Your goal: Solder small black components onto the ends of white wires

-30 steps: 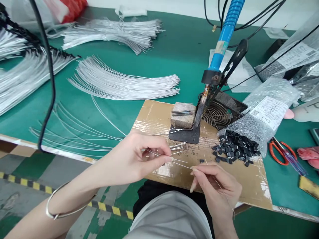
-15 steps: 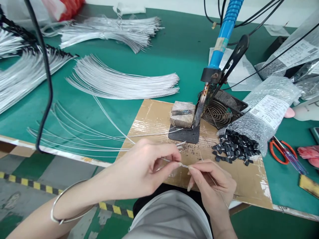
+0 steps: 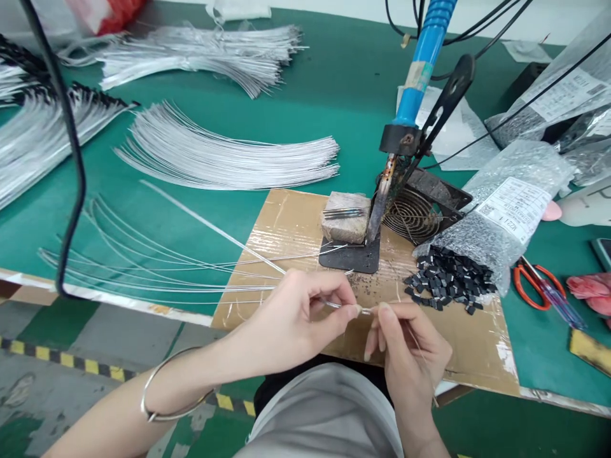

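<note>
My left hand (image 3: 310,318) is closed in a pinch on white wire (image 3: 214,224), whose length trails up and left over the cardboard. My right hand (image 3: 413,350) pinches at the wire's end, close to the left fingertips. A thin strand, perhaps solder wire (image 3: 416,342), also runs through the right hand. Above the hands, a blue-handled soldering iron (image 3: 414,95) is clamped tip-down over a black plate (image 3: 351,259). Several wires lie with their ends near that plate. A pile of small black connectors (image 3: 451,280) is right of the right hand.
Cardboard (image 3: 265,222) covers part of the green table (image 3: 363,114). Bundles of white wire (image 3: 233,162) lie left. Behind the iron are a fan (image 3: 413,213) and a stone-like block (image 3: 346,219). Bubble bags (image 3: 515,191) and orange-handled scissors (image 3: 532,296) are right. A black cable (image 3: 76,159) hangs left.
Both hands have stayed close together at the wire's end, the left shifting slightly right. The trailing wire has swung lower and away from the large bundle. The view has shifted slightly.
</note>
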`<state>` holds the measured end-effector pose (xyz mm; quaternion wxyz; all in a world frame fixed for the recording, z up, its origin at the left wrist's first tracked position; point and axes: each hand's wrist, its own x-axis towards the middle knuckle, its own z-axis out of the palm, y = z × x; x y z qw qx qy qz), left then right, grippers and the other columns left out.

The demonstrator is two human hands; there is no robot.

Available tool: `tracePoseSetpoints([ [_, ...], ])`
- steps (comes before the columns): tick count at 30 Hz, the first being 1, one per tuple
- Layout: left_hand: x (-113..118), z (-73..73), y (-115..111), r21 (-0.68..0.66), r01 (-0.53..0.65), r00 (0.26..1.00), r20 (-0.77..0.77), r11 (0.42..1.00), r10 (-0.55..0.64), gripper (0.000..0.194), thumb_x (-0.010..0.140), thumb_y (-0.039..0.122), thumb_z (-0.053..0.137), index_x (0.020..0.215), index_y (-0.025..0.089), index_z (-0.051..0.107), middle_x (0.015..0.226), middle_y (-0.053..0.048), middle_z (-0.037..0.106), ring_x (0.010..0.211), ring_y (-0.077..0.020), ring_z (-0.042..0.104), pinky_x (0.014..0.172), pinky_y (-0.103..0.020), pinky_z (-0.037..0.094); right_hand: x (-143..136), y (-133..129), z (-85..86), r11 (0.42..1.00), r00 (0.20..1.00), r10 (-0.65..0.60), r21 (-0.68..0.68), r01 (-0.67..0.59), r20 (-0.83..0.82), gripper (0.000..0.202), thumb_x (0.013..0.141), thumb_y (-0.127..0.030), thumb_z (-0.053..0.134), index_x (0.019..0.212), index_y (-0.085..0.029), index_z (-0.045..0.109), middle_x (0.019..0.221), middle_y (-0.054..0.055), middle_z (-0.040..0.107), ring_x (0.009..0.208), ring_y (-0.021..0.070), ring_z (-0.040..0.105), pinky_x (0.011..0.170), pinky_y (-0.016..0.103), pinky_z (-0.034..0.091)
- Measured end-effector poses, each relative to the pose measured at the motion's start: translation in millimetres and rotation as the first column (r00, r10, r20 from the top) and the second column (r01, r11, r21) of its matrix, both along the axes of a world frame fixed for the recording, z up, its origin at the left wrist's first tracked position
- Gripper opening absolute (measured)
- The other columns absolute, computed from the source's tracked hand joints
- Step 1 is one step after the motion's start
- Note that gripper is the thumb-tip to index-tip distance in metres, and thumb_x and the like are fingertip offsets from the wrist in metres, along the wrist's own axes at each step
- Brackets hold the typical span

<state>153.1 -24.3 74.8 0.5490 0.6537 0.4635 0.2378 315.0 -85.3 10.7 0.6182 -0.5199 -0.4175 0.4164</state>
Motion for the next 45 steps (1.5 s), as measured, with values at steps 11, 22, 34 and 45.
tracePoseSetpoints([
  [11, -1.7, -2.9, 0.6, -0.054, -0.084, 0.992, 0.087, 0.995, 0.089, 0.019, 0.089, 0.027, 0.062, 0.073, 0.017, 0.066, 0.062, 0.002, 0.054, 0.057, -0.0104, 0.043, 0.050, -0.023, 0.033, -7.6, 1.9, 0.0, 0.991, 0.966, 0.109, -0.052, -0.125, -0.236, 0.015, 0.095, -0.025, 0.068, 0.099, -0.027, 0.082, 0.079, 0.000, 0.074, 0.043, 0.0083, 0.061, 0.038, 0.020, 0.052],
  [22, 1.1, -5.0, -6.3, 0.050, -0.097, 0.994, 0.056, 0.994, 0.094, 0.019, 0.092, 0.024, 0.060, 0.077, 0.016, 0.068, 0.061, 0.003, 0.058, 0.053, -0.0085, 0.040, 0.046, -0.021, 0.031, -8.8, 2.6, 5.2, 0.979, 0.911, 0.131, -0.093, -0.181, -0.392, 0.009, 0.090, -0.027, 0.075, 0.094, -0.028, 0.082, 0.077, -0.002, 0.070, 0.039, 0.0034, 0.056, 0.034, 0.012, 0.048],
  [34, -1.9, -9.8, -13.3, 0.198, -0.065, 0.998, 0.014, 0.978, 0.064, 0.021, 0.096, 0.023, 0.056, 0.078, 0.017, 0.066, 0.062, 0.002, 0.059, 0.054, -0.0095, 0.047, 0.045, -0.020, 0.032, -5.5, 1.0, 8.9, 0.956, 0.882, 0.150, -0.160, -0.244, -0.447, 0.006, 0.089, -0.029, 0.076, 0.089, -0.025, 0.082, 0.070, -0.004, 0.068, 0.039, 0.0023, 0.056, 0.035, 0.009, 0.047],
  [45, -1.6, -8.6, -14.4, 0.246, -0.024, 1.000, -0.007, 0.969, 0.027, 0.019, 0.094, 0.014, 0.057, 0.076, 0.017, 0.062, 0.056, 0.009, 0.043, 0.047, -0.0045, 0.029, 0.041, -0.017, 0.021, 1.3, 2.2, 8.0, 0.916, 0.791, 0.219, -0.159, -0.369, -0.572, 0.008, 0.088, -0.029, 0.077, 0.085, -0.024, 0.081, 0.070, -0.004, 0.070, 0.037, 0.0005, 0.054, 0.035, 0.005, 0.045],
])
